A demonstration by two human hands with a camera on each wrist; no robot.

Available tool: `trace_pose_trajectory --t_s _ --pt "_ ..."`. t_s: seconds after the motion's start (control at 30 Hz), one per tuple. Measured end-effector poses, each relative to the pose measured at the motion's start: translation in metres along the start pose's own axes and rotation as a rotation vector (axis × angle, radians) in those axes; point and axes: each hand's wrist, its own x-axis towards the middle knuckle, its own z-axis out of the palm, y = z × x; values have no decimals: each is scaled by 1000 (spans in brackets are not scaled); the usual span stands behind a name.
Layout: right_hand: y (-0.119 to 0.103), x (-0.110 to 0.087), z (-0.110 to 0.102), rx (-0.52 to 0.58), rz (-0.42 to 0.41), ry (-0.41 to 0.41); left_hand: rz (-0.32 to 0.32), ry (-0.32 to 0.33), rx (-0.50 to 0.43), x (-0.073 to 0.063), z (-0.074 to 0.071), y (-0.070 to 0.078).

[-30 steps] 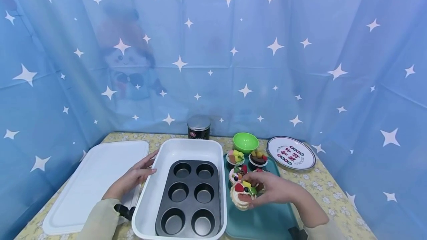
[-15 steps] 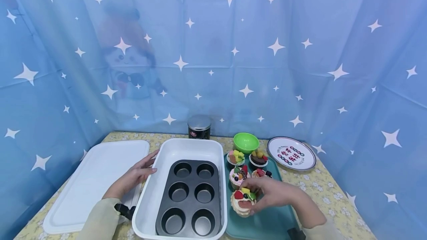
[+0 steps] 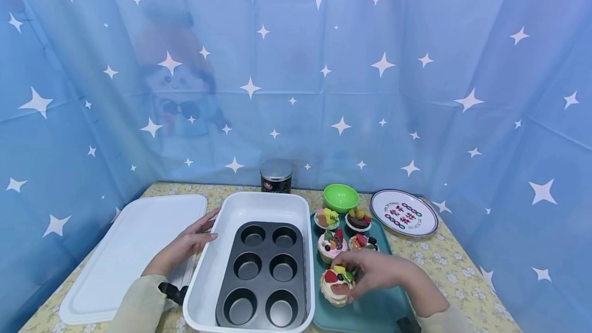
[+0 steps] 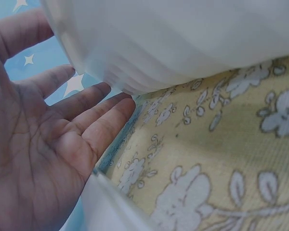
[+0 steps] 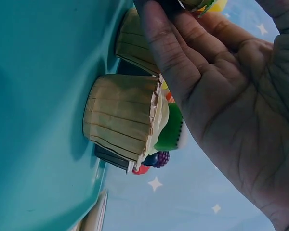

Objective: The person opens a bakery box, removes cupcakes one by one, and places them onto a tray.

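Observation:
My right hand (image 3: 379,272) pinches a cream-topped cupcake (image 3: 335,294) with strawberry, yellow and green fruit pieces, low over the teal tray (image 3: 370,312). Only a sliver of it shows at the top of the right wrist view. Behind it on the tray stand several more fruit-topped cupcakes, among them a pink one (image 3: 327,253) and a pale-wrapped one (image 5: 120,118). My left hand (image 3: 187,245) rests at the left rim of a white rectangular bin (image 3: 203,276), its fingers extended along the wall (image 4: 183,43). Inside the bin lies a dark muffin tin (image 3: 265,254) with unfilled cups.
A white lid (image 3: 134,251) lies at the left on the flowered tablecloth (image 3: 462,276). Along the back stand a black tin (image 3: 276,179) with a silver top, a green bowl (image 3: 341,198) and a white plate (image 3: 418,222). A blue star-patterned curtain (image 3: 296,117) hangs behind.
My right hand has moved the cupcake nearer to me and down toward the tray, uncovering the cupcakes behind it. The left hand has stayed at the bin's rim.

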Motion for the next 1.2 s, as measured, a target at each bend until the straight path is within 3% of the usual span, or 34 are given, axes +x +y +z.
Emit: trace_pose_trajectory --t_s 0.77,1.2 --pt "-2 -1 0 -9 41 6 0 5 6 0 -1 -1" --pt "-2 -3 0 85 81 -30 17 -10 0 0 0 -1"
